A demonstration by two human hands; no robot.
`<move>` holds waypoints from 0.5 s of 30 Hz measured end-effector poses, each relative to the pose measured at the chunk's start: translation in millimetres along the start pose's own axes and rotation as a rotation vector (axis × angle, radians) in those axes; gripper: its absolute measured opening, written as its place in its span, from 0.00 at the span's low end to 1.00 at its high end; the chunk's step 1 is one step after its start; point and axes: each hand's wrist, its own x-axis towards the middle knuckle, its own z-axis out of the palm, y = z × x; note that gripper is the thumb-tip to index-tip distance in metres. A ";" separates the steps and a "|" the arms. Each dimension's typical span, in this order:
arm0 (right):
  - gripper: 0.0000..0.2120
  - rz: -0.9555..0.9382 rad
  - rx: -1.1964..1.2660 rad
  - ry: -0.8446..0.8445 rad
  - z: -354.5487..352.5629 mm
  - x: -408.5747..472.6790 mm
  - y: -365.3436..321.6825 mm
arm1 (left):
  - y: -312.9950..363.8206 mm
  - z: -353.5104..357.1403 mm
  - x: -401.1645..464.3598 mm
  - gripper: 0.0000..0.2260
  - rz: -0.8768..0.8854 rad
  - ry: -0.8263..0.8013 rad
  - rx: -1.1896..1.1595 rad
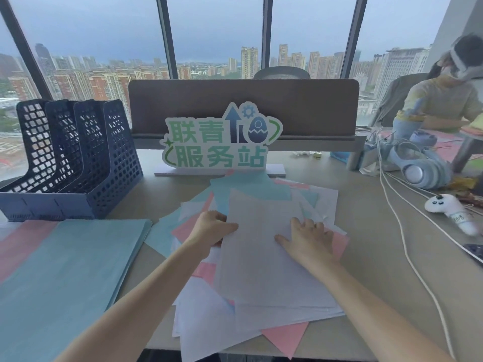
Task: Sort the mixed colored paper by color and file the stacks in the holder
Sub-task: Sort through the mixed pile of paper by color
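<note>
Head view, two bare hands at work over one loose heap of mixed paper (261, 317) at desk centre. Left hand (213, 227) curled at the left edge of the top white sheet (264, 257), thumb over the edge, pinching it. Right hand (304, 237) laid flat on the same sheet, fingers spread and nearly straight, gripping nothing. Heap made up of white, light blue and pink sheets, fanned at odd angles, pink corners jutting out at the near and right edges. One squared-up stack of light blue paper (68, 273) just left of the heap, lying over pink paper (23, 241) showing at its far left. One dark blue mesh file holder (78, 158) at the back left, three slots, no paper visible in them. One green-and-white lettered sign (217, 142) upright behind the heap. One pair of blue headphones (420, 168), one white controller (449, 207) and white cables (407, 231) to the right.
</note>
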 end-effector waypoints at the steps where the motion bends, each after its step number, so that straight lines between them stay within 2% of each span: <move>1: 0.28 0.002 -0.001 0.001 0.3 -0.7 -0.7 | 0.2 1.1 -0.9 0.10 0.020 -0.010 0.014; 5: 0.28 -0.003 0.007 0.003 -1.0 -1.1 -1.3 | 2.6 6.1 -6.9 0.08 0.053 -0.145 0.050; 8: 0.27 -0.004 0.069 -0.004 -6.9 -0.5 1.8 | 2.3 6.6 -12.4 0.14 0.021 -0.254 0.061; 12: 0.20 0.055 0.256 -0.019 -23.7 10.8 20.9 | 1.2 -8.9 -10.6 0.11 -0.011 -0.149 -0.024; 15: 0.16 0.081 0.224 -0.060 -34.4 17.3 36.7 | -5.2 -25.9 -4.7 0.20 -0.056 -0.078 -0.085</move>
